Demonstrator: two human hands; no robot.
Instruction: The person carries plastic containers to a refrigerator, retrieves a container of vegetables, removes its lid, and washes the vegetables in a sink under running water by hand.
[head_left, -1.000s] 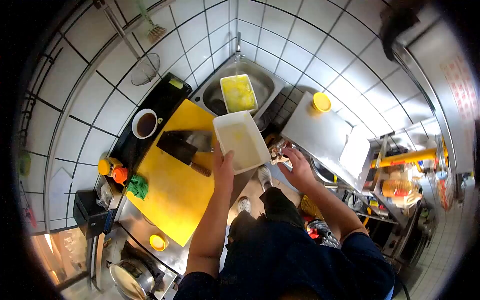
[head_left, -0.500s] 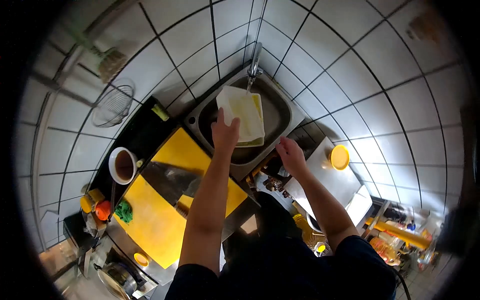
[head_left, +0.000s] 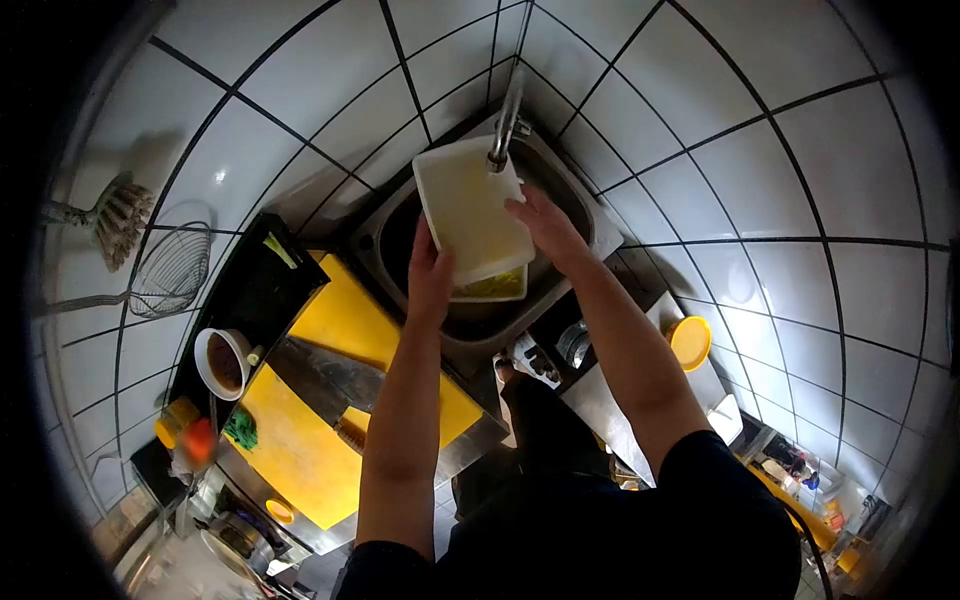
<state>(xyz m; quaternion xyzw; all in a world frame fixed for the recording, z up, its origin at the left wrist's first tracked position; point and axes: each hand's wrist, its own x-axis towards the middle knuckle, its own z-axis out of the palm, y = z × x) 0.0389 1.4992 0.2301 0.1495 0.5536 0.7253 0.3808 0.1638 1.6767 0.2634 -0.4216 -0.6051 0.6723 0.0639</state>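
Note:
A white rectangular plastic container (head_left: 472,215) is held over the sink (head_left: 470,325), below the metal tap (head_left: 508,125). My left hand (head_left: 430,278) grips its lower left side, thumb over the rim. On the right side, my right hand (head_left: 548,228) holds the edge, fingers partly hidden. Beneath it in the sink sits a second white container (head_left: 515,288) with something yellow-green in it, mostly covered. Whether water is running now I cannot tell.
Left of the sink lie yellow cutting boards (head_left: 300,440), with a green scrubber (head_left: 241,426) on one. A white pot of brown liquid (head_left: 225,362) stands farther left. A yellow-lidded tub (head_left: 690,342) is on the right counter. A wire strainer (head_left: 172,268) hangs on the wall.
My right hand has come up from beside the sink to the container's right side. The container is lifted and turned, uncovering part of the lower one. The camera view has shifted.

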